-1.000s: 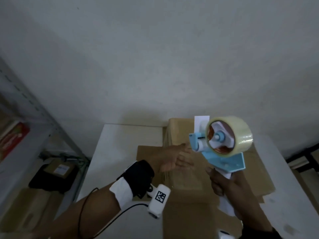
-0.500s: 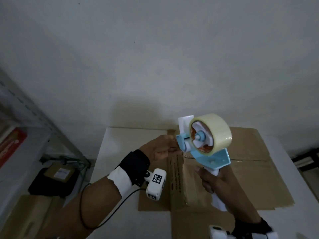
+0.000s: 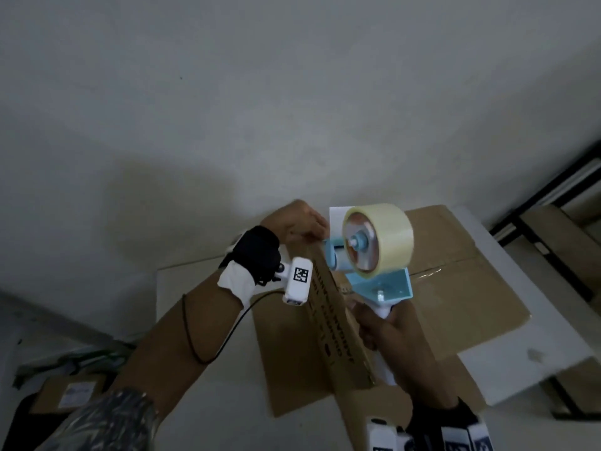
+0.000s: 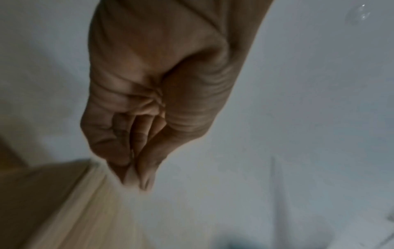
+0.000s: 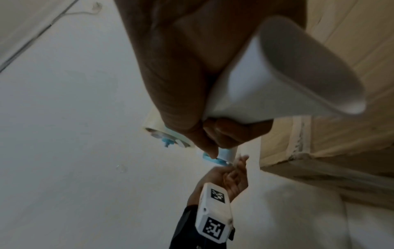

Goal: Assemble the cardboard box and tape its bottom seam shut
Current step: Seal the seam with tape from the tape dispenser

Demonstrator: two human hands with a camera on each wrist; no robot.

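Observation:
A brown cardboard box lies on the white table, with a printed flap standing up along its left side. My right hand grips the white handle of a blue tape dispenser, which carries a clear tape roll and is held above the box. My left hand is at the dispenser's front end. In the left wrist view its thumb and fingers pinch a pale strip, apparently the loose tape end, beside the box's edge.
A plain wall runs close behind the table. On the floor to the left lie a cardboard parcel and dark clutter. A black metal frame with more cardboard stands to the right.
My left hand has lifted off the box and moved to the dispenser's front end. The dispenser has shifted left, and my head has turned so the box sits further right.

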